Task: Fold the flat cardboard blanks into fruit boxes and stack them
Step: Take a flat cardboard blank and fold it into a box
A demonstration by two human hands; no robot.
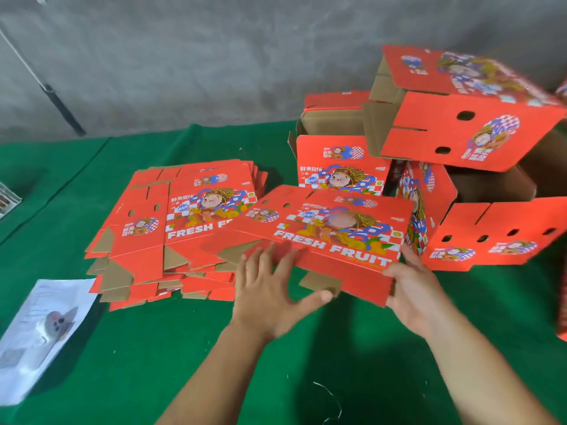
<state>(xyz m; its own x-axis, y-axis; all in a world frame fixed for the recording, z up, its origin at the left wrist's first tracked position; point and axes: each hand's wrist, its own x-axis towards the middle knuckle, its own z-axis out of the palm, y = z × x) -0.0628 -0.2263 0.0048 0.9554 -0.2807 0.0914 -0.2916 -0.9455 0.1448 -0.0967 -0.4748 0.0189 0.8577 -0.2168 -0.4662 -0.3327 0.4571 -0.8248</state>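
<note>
A flat red "FRESH FRUIT" cardboard blank (331, 228) is tilted above the green table, its far edge raised over the stack of flat blanks (171, 228) to the left. My left hand (270, 289) lies with spread, straight fingers on the blank's near flaps, thumb stretched out under its near edge. My right hand (414, 289) grips the blank's near right corner, thumb on top. Folded red boxes pile up at the right: one upright (337, 161), one tipped on top (460, 130), one lower right (497, 237).
Green cloth (153, 369) covers the table. A white printed sheet (43, 329) lies at the left front. A grey wall runs behind, with a dark pole (61, 108) leaning at the left. A thin thread (331, 394) lies near my forearms.
</note>
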